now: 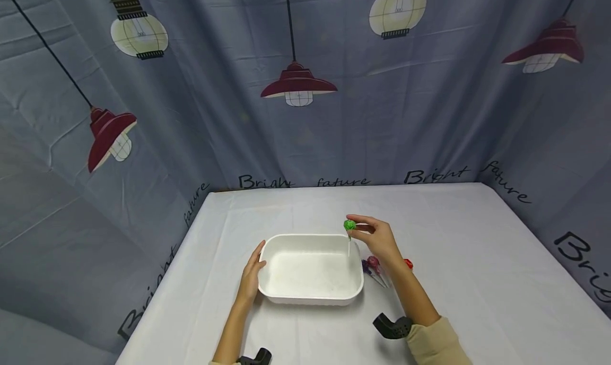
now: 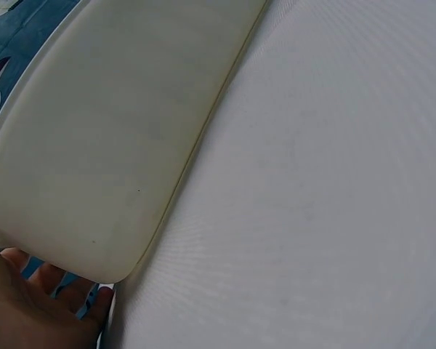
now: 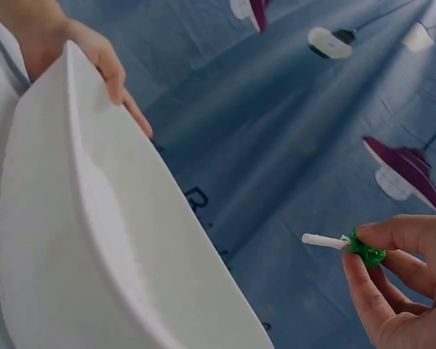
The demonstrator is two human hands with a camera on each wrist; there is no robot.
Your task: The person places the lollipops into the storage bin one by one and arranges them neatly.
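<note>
My right hand [image 1: 379, 237] pinches a green-wrapped lollipop [image 1: 350, 225] by its candy head, above the right rear corner of a white rectangular dish [image 1: 312, 296]. The lollipop's white stick points down toward the dish; in the right wrist view the green wrapper [image 3: 368, 254] shows between thumb and fingers. At the dish's left end my left hand [image 1: 250, 277] holds the wall, thumb at the rim and fingers along the outside. Beside the dish's right end lie a dark pink lollipop [image 1: 373, 261] and a dark blue one [image 1: 365, 266]. A red lollipop [image 1: 408, 263] is partly hidden by my right forearm.
A white cloth [image 1: 477, 280] covers the table. Behind and at both sides hangs a grey-blue curtain [image 1: 305, 137] printed with lamps and lettering. A black wrist camera mount [image 1: 392, 327] sits on the right wrist, another [image 1: 256, 357] on the left.
</note>
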